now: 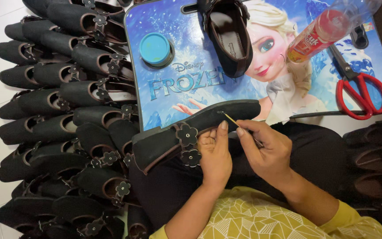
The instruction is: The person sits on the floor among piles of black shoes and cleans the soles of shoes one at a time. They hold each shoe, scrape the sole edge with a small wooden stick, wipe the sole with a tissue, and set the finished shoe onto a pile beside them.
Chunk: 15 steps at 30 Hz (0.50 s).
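Nearest us, our yellow patterned sleeves [261,217] frame both forearms, which rise over a dark lap. We close our left hand [215,155] around the black shoe [191,130], fingers wrapped under its middle and thumb on its upper edge. We pinch a thin stick [231,119] in our right hand [266,150], fingers narrowed on it, its tip touching the shoe's rim near the toe end.

We see the shoe lying on its side across our lap, its long axis running from lower left to upper right: heel end toward the lower left, slim toe toward the upper right, where it overlaps the near edge of the lap desk [177,88]. It looks matte black with a brown-trimmed opening and two black flower ornaments [187,135] on a strap beside our left fingers.

Beyond it, the blue cartoon-printed lap desk carries a round blue lid [154,48], a second black shoe [228,37], a red-labelled bottle [319,35] lying tilted, and red-handled scissors [359,90]. To the left, rows of matching black shoes [63,115] crowd the white floor; more dark shoes [376,159] sit at our right.
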Available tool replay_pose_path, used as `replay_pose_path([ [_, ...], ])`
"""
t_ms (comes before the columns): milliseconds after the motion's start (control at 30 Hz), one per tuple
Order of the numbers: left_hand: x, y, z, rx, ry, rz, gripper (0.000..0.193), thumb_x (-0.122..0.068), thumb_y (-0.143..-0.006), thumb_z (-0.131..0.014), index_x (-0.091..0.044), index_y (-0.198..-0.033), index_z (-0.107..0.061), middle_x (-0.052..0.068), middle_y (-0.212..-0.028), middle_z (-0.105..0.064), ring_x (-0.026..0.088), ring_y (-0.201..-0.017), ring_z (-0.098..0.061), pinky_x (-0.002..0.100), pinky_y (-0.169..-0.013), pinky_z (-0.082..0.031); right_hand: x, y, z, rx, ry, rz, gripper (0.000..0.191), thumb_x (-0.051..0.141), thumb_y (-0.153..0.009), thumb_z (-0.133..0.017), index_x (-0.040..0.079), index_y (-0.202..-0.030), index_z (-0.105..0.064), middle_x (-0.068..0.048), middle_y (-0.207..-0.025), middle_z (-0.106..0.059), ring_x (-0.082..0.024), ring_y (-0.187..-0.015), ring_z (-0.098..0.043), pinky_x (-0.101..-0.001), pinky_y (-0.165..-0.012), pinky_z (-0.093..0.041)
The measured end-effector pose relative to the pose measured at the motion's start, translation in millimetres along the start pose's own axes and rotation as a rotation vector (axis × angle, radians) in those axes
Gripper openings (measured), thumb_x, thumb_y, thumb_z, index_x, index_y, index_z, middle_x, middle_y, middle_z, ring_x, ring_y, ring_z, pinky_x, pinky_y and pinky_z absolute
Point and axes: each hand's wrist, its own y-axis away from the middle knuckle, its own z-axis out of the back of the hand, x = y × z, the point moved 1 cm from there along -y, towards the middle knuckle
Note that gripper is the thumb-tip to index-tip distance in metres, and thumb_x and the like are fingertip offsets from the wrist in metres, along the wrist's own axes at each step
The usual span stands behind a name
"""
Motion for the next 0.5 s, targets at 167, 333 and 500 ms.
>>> replay_pose_path([
  [167,3,2,2,0.03,-0.005,0.003,0.014,-0.002,-0.109,-0.06,0.005,-0.12,-0.063,0.009,-0.118,-0.069,0.013,-0.11,-0.062,0.031,-0.101,-0.048,0,0,0,-0.007,-0.01,-0.157,0.012,0.004,-0.098,-0.072,-0.001,-0.109,-0.073,-0.003,-0.07,-0.065,-0.004,-0.059,-0.053,-0.0221,-0.054,-0.043],
  [333,-9,0,-6,-0.012,-0.046,-0.028,0.034,0.0,-0.097,-0.061,-0.002,-0.131,-0.054,0.003,-0.124,-0.065,0.01,-0.116,-0.061,0.029,-0.105,-0.047,3,1,2,0.013,0.072,-0.043,0.011,0.005,-0.098,-0.071,-0.001,-0.107,-0.073,-0.008,-0.077,-0.069,-0.008,-0.061,-0.06,-0.0245,-0.058,-0.046],
  [500,-10,0,-7,-0.014,-0.027,-0.006,0.033,-0.002,-0.097,-0.061,-0.005,-0.129,-0.054,0.001,-0.123,-0.065,0.008,-0.113,-0.061,0.026,-0.102,-0.047,6,-1,2,-0.005,0.066,0.039,0.011,0.005,-0.101,-0.07,-0.001,-0.11,-0.071,-0.01,-0.087,-0.071,-0.012,-0.07,-0.067,-0.0265,-0.063,-0.05],
])
